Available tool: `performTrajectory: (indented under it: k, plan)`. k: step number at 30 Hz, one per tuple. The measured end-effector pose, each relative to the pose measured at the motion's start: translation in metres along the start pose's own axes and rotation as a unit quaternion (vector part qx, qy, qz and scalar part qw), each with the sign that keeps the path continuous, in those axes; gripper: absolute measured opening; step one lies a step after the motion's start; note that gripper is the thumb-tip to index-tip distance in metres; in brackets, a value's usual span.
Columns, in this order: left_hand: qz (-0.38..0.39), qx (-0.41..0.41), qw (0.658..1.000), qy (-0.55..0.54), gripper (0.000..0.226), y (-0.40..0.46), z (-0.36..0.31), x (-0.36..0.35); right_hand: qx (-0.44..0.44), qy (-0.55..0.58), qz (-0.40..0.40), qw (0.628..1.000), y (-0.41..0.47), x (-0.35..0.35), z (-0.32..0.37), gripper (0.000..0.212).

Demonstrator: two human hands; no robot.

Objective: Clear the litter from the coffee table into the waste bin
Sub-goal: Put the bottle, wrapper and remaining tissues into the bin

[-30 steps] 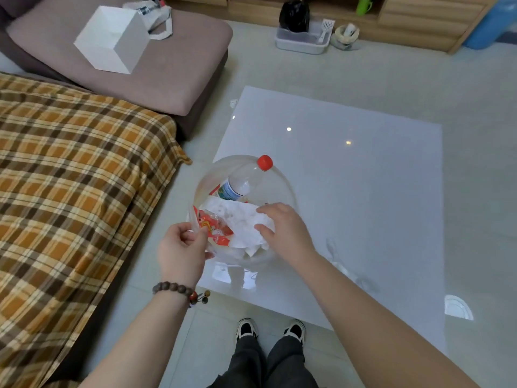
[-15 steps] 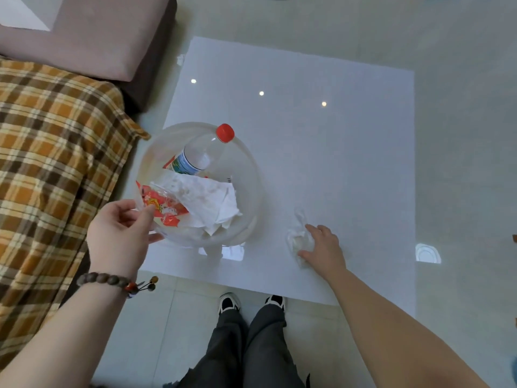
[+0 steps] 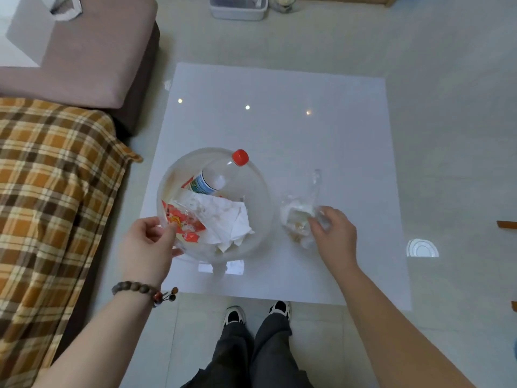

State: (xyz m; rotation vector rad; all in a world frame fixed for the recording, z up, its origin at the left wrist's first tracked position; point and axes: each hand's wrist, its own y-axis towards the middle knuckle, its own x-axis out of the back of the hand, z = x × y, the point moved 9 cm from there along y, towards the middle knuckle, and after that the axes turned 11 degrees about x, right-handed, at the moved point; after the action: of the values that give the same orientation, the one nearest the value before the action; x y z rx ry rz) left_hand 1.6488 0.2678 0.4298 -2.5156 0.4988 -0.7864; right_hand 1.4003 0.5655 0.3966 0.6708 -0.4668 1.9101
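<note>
While the left hand [image 3: 148, 242] pinches the bin [image 3: 263, 208] rim, the right hand's [image 3: 334, 233] grip closes on upright crumpled plastic [image 3: 299, 217].

Pale tiled floor [image 3: 447, 79], mauve sofa [image 3: 92, 60] with plaid blanket [image 3: 50, 197].

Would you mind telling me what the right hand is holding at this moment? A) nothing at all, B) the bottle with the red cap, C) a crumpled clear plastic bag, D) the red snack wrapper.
C: the right hand grips a crumpled clear plastic bag beside the bin, while the bottle and the red wrapper lie inside the bin.
</note>
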Motion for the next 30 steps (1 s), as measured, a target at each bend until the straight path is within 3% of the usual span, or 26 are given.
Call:
performTrajectory:
  k: [3,6,11,15,18,22,25,30]
  plan:
    - [0.012,-0.011,1.000,-0.003,0.019,-0.012,-0.009,-0.001,0.028,0.072,-0.077,0.994,-0.004,0.042,0.051,0.019]
    - [0.033,-0.019,0.999,-0.001,0.017,-0.026,-0.018,-0.006,0.076,0.107,-0.073,0.989,-0.011,0.047,0.104,0.022]
    - [0.064,-0.026,0.998,-0.004,0.019,-0.047,-0.027,-0.012,0.142,0.009,0.038,0.989,-0.017,0.004,0.150,0.029]
    - [0.079,-0.029,0.996,-0.015,0.014,-0.058,-0.032,-0.011,0.121,-0.069,0.173,0.975,-0.025,-0.027,0.143,0.049]
    - [0.086,-0.032,0.996,-0.021,0.015,-0.060,-0.033,-0.009,0.113,-0.074,0.201,0.970,-0.030,-0.026,0.141,0.063]
    - [0.092,-0.037,0.995,-0.020,0.020,-0.059,-0.033,-0.005,0.145,-0.044,0.123,0.981,-0.037,0.007,0.149,0.065]
    - [0.103,-0.043,0.994,-0.012,0.014,-0.059,-0.035,-0.002,0.093,-0.027,0.017,0.995,-0.038,0.048,0.131,0.064]
    - [0.167,-0.058,0.984,0.007,0.016,-0.061,-0.042,-0.005,-0.048,0.002,0.048,0.998,-0.041,0.070,0.085,0.063]
